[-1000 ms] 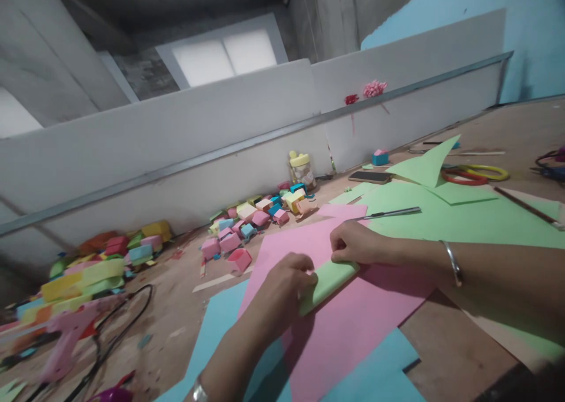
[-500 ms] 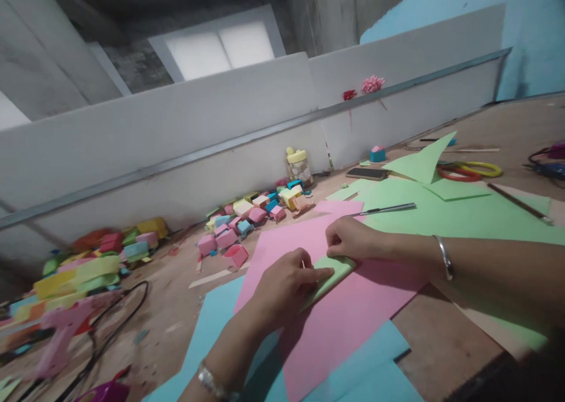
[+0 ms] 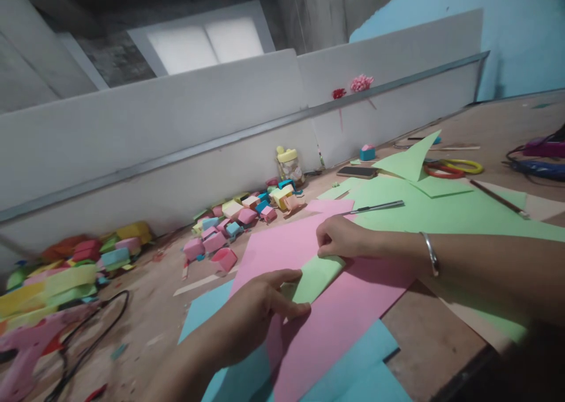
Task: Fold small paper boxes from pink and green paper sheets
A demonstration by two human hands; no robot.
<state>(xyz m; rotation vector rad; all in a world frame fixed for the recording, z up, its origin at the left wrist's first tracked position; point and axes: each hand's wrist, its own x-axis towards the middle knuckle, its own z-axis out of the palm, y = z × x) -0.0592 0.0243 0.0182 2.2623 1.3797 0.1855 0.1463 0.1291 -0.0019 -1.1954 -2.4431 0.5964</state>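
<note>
A folded strip of green paper (image 3: 315, 275) lies on a pink sheet (image 3: 348, 314), which rests on blue sheets (image 3: 353, 366). My left hand (image 3: 260, 311) pinches the strip's near end between thumb and fingers. My right hand (image 3: 338, 237), a silver bangle on its wrist, has its fingers curled and pressed on the strip's far end. Both hands are closed on the paper.
A large green sheet (image 3: 441, 213) with a metal craft knife (image 3: 375, 206) on it lies to the right. Several small folded paper boxes (image 3: 233, 222) sit ahead, a jar (image 3: 289, 165) behind them. A phone (image 3: 356, 171), scissors (image 3: 450, 168), and a pink glue gun (image 3: 26, 346) lie around.
My left hand has slid back along the green strip toward me, showing more of the paper. The right hand stays pressed on the far end. The camera view drifted slightly right.
</note>
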